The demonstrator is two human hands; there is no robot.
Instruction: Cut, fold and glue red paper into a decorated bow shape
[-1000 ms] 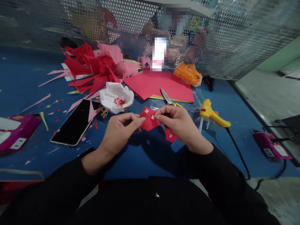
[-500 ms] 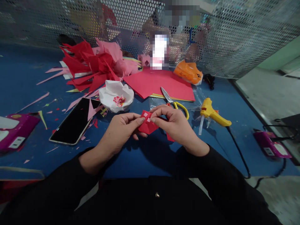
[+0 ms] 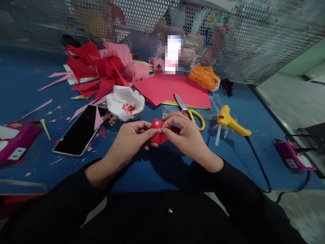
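Observation:
Between my two hands is a small folded red paper piece [image 3: 157, 138] with little pale pink squares on its upper face. My left hand [image 3: 134, 137] pinches its left side, thumb on top and fingers underneath. From the other side my right hand [image 3: 183, 131] grips it, thumb and forefinger pressed close to one pink square [image 3: 159, 129]. The two thumb tips almost meet there. Just beyond my right hand lie scissors [image 3: 193, 117] with yellow handles. A white paper-lined bowl [image 3: 116, 106] holding small red and pink bits stands beyond my left hand.
Red paper sheets [image 3: 175, 89] lie at the back, beside an orange packet [image 3: 205, 77]. A yellow glue gun [image 3: 232, 122] rests at right, its cord trailing off the edge. At left are a black phone [image 3: 78, 134], a purple power strip [image 3: 19, 142] and heaped paper scraps [image 3: 101, 67].
My right thumb and fingers have shifted slightly left on the red paper, closer to my left thumb. The paper flap under my right hand has swung up. My left hand keeps its grip.

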